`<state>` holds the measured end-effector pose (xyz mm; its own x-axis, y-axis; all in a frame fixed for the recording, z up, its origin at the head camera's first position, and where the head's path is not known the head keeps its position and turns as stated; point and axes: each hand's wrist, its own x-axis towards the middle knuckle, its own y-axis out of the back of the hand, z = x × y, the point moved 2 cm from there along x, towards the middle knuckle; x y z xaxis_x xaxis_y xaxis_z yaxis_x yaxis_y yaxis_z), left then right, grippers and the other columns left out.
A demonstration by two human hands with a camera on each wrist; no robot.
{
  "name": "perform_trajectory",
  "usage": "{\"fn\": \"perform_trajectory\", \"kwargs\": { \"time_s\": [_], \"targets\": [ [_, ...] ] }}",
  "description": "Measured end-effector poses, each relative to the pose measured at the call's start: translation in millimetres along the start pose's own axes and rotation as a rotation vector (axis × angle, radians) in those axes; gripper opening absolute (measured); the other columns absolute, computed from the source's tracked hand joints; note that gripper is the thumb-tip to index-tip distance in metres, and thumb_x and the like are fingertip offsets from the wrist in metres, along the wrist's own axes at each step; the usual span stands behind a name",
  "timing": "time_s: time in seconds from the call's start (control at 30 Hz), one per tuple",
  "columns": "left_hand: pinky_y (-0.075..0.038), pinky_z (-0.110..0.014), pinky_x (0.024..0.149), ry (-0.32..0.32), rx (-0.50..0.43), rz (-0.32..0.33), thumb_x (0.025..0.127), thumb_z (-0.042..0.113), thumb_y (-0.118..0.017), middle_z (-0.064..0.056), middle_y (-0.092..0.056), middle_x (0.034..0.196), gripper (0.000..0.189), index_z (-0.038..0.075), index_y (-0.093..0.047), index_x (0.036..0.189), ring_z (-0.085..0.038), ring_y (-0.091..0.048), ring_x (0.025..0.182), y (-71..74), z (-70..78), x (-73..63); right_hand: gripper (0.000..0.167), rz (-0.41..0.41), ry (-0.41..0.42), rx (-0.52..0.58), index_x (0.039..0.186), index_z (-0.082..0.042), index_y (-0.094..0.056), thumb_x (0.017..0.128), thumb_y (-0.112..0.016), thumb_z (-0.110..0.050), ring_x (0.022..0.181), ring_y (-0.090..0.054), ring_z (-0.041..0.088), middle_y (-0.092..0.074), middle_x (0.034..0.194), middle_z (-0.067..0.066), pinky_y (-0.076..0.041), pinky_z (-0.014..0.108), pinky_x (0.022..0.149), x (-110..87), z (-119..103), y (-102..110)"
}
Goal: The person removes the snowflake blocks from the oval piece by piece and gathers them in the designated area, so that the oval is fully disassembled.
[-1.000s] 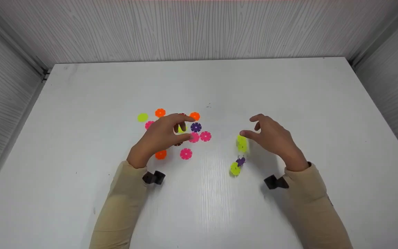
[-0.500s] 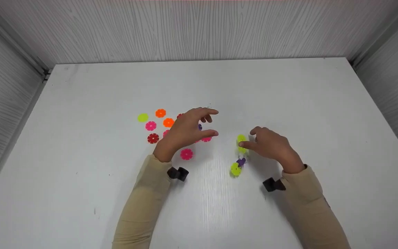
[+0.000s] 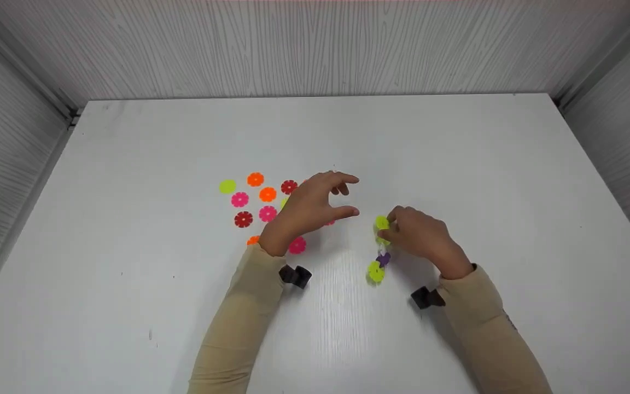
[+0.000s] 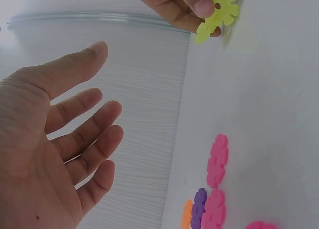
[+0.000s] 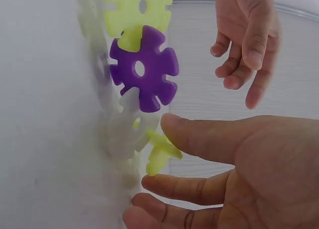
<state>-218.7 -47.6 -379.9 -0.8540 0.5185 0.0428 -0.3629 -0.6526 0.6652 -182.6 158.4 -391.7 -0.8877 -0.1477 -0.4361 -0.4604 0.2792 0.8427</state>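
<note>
My right hand [image 3: 421, 235] pinches the yellow-green end disc [image 3: 381, 222] of a short chain of notched plastic discs between thumb and fingers. Slotted together below it are a whitish disc [image 5: 122, 134], a purple disc [image 5: 164, 72] and another yellow-green disc [image 3: 376, 271]. In the right wrist view, the chain stands close to the tabletop, its discs set at differing angles. My left hand [image 3: 315, 205] hovers to the left of the chain, thumb and fingers spread apart, holding nothing. It hides part of the loose discs beneath it.
Loose flat discs lie left of the chain on the white table [image 3: 457, 142]: several pink ones [image 3: 240, 199], orange ones [image 3: 256, 179], red ones [image 3: 243, 219] and a yellow-green one [image 3: 227, 186]. Pale wood-grain panels [image 3: 315, 49] enclose the back and sides.
My left hand has moved right, from above the loose discs toward the chain. The right hand has come down, and its thumb and fingers have closed on the chain's end disc.
</note>
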Motion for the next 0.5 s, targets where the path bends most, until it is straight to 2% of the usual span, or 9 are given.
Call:
{"fn": "perform_trajectory", "kwargs": {
  "time_s": [0.23, 0.5],
  "targets": [
    [-0.050, -0.036, 0.090, 0.046, 0.036, -0.022, 0.086, 0.031, -0.072, -0.006, -0.063, 0.117, 0.052, 0.015, -0.057, 0.133, -0.025, -0.056, 0.111, -9.8, -5.0, 3.6, 0.043, 0.016, 0.055, 0.025, 0.128, -0.004, -0.054, 0.094, -0.061, -0.030, 0.080, -0.059, 0.020, -0.067, 0.105, 0.012, -0.048, 0.036, 0.071, -0.2, -7, -4],
    [-0.050, -0.036, 0.096, 0.040, 0.062, -0.092, 0.088, 0.031, -0.070, -0.006, -0.064, 0.122, 0.050, 0.014, -0.056, 0.133, -0.022, -0.058, 0.114, -20.4, -7.2, 4.3, 0.041, 0.096, 0.219, 0.011, 0.127, -0.007, -0.054, 0.091, -0.066, -0.023, 0.074, -0.063, 0.018, -0.071, 0.101, 0.011, -0.051, 0.035, 0.067, -6.4, -18, -4]
  ]
}}
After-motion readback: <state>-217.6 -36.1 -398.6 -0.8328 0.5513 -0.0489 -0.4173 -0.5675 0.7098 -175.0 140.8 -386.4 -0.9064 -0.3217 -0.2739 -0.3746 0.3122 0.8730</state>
